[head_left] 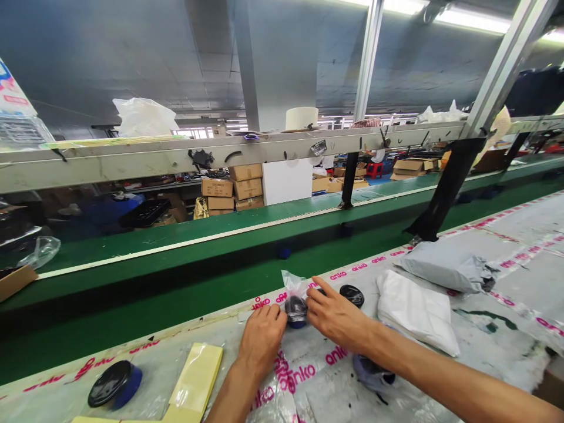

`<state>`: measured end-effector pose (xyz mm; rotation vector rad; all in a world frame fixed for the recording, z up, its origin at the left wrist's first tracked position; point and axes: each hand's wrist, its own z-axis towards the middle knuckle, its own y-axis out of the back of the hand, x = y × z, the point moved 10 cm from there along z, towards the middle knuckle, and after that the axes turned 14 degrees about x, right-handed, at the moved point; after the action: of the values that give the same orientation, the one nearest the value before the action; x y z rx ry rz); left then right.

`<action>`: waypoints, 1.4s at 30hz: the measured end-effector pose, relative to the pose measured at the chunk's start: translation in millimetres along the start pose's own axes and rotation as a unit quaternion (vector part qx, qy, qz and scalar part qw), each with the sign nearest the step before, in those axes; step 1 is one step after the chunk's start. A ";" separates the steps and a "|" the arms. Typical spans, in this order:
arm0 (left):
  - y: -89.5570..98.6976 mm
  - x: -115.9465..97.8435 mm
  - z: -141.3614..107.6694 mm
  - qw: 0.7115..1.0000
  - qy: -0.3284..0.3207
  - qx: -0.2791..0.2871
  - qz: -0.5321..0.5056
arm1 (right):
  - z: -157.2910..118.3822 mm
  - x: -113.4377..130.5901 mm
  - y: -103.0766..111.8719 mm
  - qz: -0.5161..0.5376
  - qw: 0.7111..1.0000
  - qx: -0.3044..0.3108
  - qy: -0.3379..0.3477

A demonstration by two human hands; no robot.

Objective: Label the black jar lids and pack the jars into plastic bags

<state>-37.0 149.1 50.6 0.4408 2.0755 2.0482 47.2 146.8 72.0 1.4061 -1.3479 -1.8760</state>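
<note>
A small round dark object with a blue base (pixel 296 311) sits at the table's far edge, with a clear plastic bag (pixel 294 283) over it. My left hand (pixel 264 330) is at its left side, fingers curled together against the bag's edge. On its right side is my right hand (pixel 329 311), its fingers bent and touching the bag; what lies between the fingertips is too small to tell. Just behind my right hand is a black round piece (pixel 352 295). Another black and blue round piece (pixel 115 385) lies at the left, and a wrapped one (pixel 372 373) is under my right forearm.
Yellow sheets (pixel 197 379) lie left of my left forearm. A stack of white bags (pixel 418 310) and a grey packet (pixel 447 267) are at the right. Beyond the table runs a green conveyor (pixel 247 264), with a black-wrapped post (pixel 447 188) and a raised shelf (pixel 264 150).
</note>
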 end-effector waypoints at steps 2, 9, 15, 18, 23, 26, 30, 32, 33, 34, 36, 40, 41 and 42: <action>-0.2 -3.8 0.8 1.000 -0.021 0.009 0.017 | -0.3 6.3 -2.3 -0.019 1.000 -0.002 0.016; -3.2 -8.8 5.0 0.998 -0.052 0.033 0.027 | 3.1 18.8 -3.8 -0.050 0.998 0.005 0.035; -7.2 -3.8 7.8 0.999 -0.028 0.032 -0.019 | 7.5 30.3 -17.1 -0.086 0.995 0.032 0.042; -7.9 1.8 8.5 0.998 -0.005 0.026 -0.065 | 9.4 31.9 -19.8 -0.071 0.997 0.016 0.040; -4.2 21.9 8.5 0.985 0.034 0.001 -0.169 | 20.3 4.0 -17.7 0.045 0.999 0.019 -0.023; -2.0 38.7 10.9 0.971 0.067 -0.014 -0.230 | 28.5 -16.8 -15.2 0.090 0.993 0.026 -0.070; -2.4 43.8 12.9 0.963 0.085 -0.029 -0.255 | 33.7 -20.1 -18.6 0.084 0.993 0.039 -0.067; -3.6 38.0 12.1 0.964 0.068 -0.035 -0.255 | 32.9 -14.0 -24.9 0.085 0.994 0.046 -0.048; -4.4 35.4 11.3 0.964 0.060 -0.038 -0.256 | 31.9 -11.4 -28.5 0.087 0.994 0.049 -0.042; -5.3 33.8 10.4 0.963 0.056 -0.041 -0.260 | 31.0 -9.5 -31.5 0.090 0.994 0.051 -0.041; -6.9 34.4 9.2 0.958 0.058 -0.046 -0.276 | 30.2 -8.5 -33.4 0.094 0.993 0.046 -0.049; -11.9 44.5 13.1 0.934 0.087 -0.044 -0.345 | 35.2 -21.1 -18.3 0.125 0.988 0.014 -0.095; -14.0 48.2 15.0 0.923 0.098 -0.040 -0.370 | 37.4 -27.8 -12.5 0.140 0.984 0.007 -0.113; -16.1 52.5 16.6 0.911 0.112 -0.036 -0.396 | 39.8 -35.3 -7.0 0.154 0.979 0.002 -0.131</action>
<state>-81.7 182.6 37.8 -0.5952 1.8243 1.6917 26.7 195.1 83.2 0.9079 -1.5893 -1.8918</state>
